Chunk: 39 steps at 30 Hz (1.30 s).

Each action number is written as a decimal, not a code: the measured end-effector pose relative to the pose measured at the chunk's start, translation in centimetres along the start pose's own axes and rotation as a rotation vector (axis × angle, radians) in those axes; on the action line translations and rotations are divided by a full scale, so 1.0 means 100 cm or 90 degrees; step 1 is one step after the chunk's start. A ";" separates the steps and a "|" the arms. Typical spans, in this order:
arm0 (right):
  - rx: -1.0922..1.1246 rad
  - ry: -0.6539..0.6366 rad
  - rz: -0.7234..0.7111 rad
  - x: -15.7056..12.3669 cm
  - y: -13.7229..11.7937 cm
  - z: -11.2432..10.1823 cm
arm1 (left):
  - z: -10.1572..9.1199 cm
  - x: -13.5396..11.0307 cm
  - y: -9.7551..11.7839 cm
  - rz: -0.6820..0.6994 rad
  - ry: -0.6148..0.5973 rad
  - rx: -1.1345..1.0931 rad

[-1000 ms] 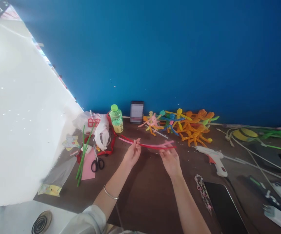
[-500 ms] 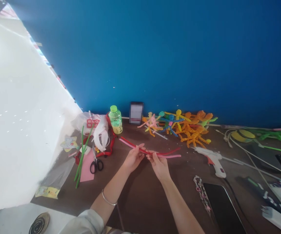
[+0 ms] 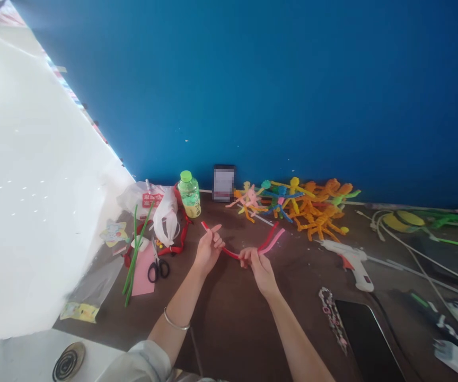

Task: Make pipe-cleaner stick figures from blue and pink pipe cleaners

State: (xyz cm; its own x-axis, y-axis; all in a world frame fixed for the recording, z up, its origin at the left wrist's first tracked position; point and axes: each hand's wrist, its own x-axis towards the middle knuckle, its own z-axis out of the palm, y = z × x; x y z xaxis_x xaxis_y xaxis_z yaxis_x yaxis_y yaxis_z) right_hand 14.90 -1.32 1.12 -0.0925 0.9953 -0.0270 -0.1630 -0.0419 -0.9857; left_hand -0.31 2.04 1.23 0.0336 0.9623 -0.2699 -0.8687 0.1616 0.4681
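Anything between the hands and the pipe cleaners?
Nothing visible. The left hand and right hand already pinch the red pipe cleaner, with the pink pipe cleaner beside it at the right hand. The scissors lie apart, left of the left hand.

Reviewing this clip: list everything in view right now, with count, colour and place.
Pipe-cleaner figures: many, orange, yellow, blue, pink, heaped against the blue wall.
Bottle: one, green cap, by the wall.
Plastic bag: one, white, left of the bottle.
Green pipe cleaners: several, green, left of the paper's top.
Pink paper: one sheet, pink, left of centre.
Scissors: one pair, black handles, at the paper's edge.
Glue gun: one, white, right of the hands.
Tablet: one, black, lower right.
Red pipe cleaner: one, red, between the hands.
Pink pipe cleaner: one, pink, at the right hand.
Left hand: one, holding the red pipe cleaner.
Right hand: one, pinching both pipe cleaners.
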 end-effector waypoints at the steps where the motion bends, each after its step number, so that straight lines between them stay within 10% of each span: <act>1: -0.040 -0.009 -0.010 -0.001 0.000 0.000 | 0.000 0.000 0.001 0.010 0.000 0.006; 8: -0.384 -0.068 -0.044 -0.008 0.001 0.002 | 0.002 -0.004 -0.002 0.024 -0.049 0.102; 24: -0.564 -0.129 -0.043 -0.010 -0.003 0.007 | 0.003 -0.019 -0.016 -0.016 -0.143 0.365; 30: -0.381 -0.066 -0.116 -0.011 -0.012 0.003 | 0.006 -0.020 -0.013 -0.087 -0.136 0.366; 39: 0.021 0.045 0.044 -0.003 -0.008 -0.005 | 0.009 -0.028 -0.001 -0.324 -0.308 0.523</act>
State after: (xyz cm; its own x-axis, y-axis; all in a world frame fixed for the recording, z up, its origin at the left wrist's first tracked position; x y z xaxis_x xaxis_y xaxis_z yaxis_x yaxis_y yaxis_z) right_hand 15.59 -1.53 1.78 -0.0352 0.9935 -0.1080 -0.1912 -0.1127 -0.9751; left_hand 0.12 -0.44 2.71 0.6445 0.6964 -0.3156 -0.1072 0.4910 0.8645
